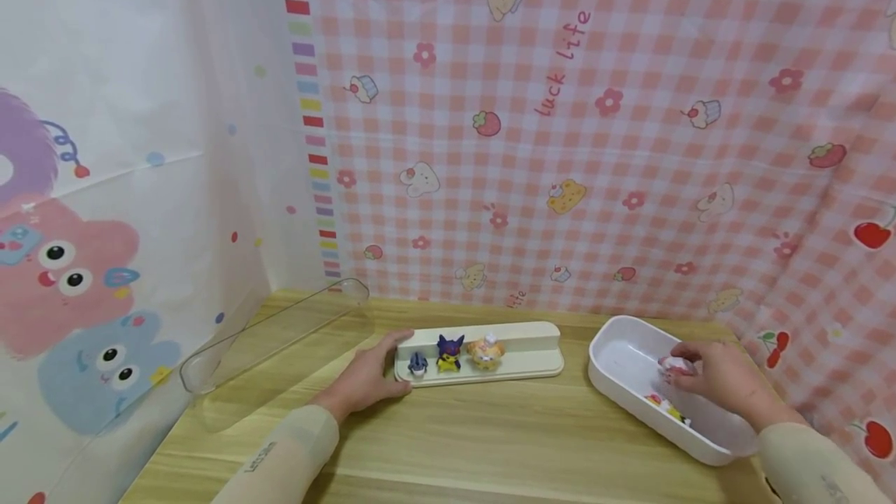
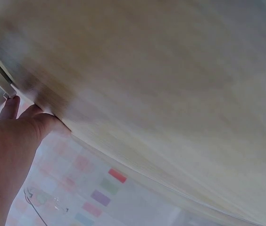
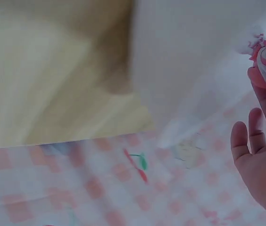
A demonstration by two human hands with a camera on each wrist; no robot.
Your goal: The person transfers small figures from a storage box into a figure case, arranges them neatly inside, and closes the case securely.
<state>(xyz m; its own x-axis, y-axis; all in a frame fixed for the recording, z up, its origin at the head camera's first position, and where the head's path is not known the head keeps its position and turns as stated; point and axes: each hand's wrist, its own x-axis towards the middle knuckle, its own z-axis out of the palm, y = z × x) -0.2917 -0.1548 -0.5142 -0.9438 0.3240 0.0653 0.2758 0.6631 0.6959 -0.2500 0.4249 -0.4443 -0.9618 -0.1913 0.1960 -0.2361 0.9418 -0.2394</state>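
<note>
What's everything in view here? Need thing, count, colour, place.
display stand: 1, cream, table centre
figurines on stand: 3, blue, purple-yellow, orange-white, left part of stand
bin: 1, white, table right
pink-white figurine: 1, in bin, pinched
loose figurines: a few, mixed colours, bin floor
clear cover: 1, transparent, table back left
table: 1, light wood
backdrop cloths: pink gingham; white cartoon at left
left hand: on stand's left end
right hand: in bin, pinching figurine
</note>
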